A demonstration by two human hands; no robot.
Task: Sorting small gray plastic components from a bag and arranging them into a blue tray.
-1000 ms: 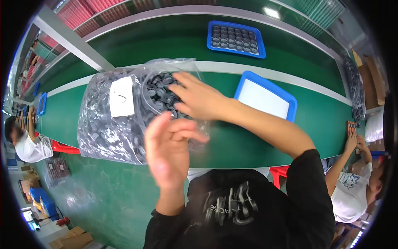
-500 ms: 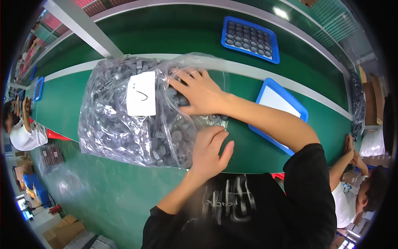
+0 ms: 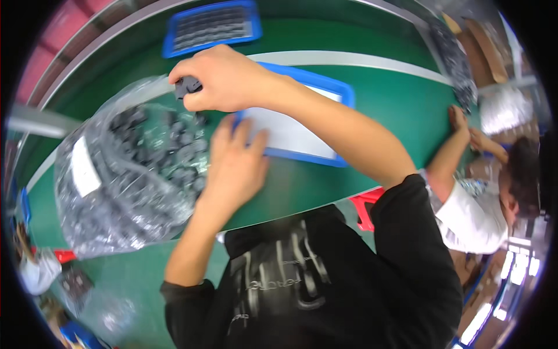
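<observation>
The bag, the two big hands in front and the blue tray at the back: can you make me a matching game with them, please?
Things:
1. Right hand
2. Left hand
3. Plastic bag
4. Farther blue tray

Clues:
A. Fingers at the left end of the nearer blue tray
B. Holds dark pieces in rows
C. Pinches at least one dark grey piece
D. Has a white label

Right pairs: 1-C, 2-A, 3-D, 4-B

Right hand [image 3: 226, 79] pinching, thumb against fingers, forearm [image 3: 334, 125] angled across bench [image 3: 401, 99] near edge; left hand [image 3: 237, 166] nearer that edge, fingers slightly spread.
</observation>
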